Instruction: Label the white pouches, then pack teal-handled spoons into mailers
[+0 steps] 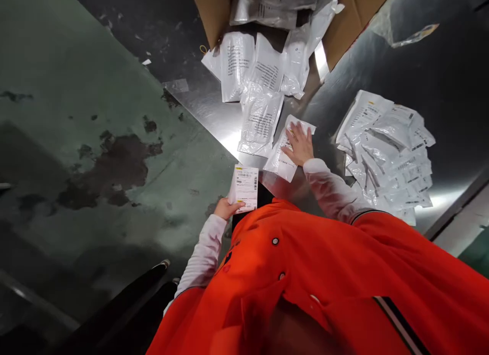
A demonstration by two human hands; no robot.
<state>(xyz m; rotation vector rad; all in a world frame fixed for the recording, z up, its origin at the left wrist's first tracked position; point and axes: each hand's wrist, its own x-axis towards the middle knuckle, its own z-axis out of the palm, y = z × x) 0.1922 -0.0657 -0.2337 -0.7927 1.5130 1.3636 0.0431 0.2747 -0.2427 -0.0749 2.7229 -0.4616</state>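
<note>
The left hand (pixel 226 209) has its grip closed around a stack of printed labels (pixel 247 184), the thumb pressed over the lower part of the printed face; it is held just off the counter's near edge. The right hand (pixel 301 145) has a released grip: its fingers spread flat across the upper part of 1 labelled white parcel (pixel 280 159), which lies on the metal counter (pixel 324 108) in front of the person's red shirt (pixel 305 253).

Just left of that parcel lies 1 bubble-lined parcel (pixel 261 121) with dark print facing up. Beyond it, more white parcels (pixel 237 64) spill from the open side of a cardboard box (pixel 353 16), and others lie inside. On the right side of the counter, well apart from the box, a pile of labelled parcels (pixel 393 156) overlaps loosely. Left of the counter, the green floor (pixel 183 164) carries a dark stain (pixel 110 171).
</note>
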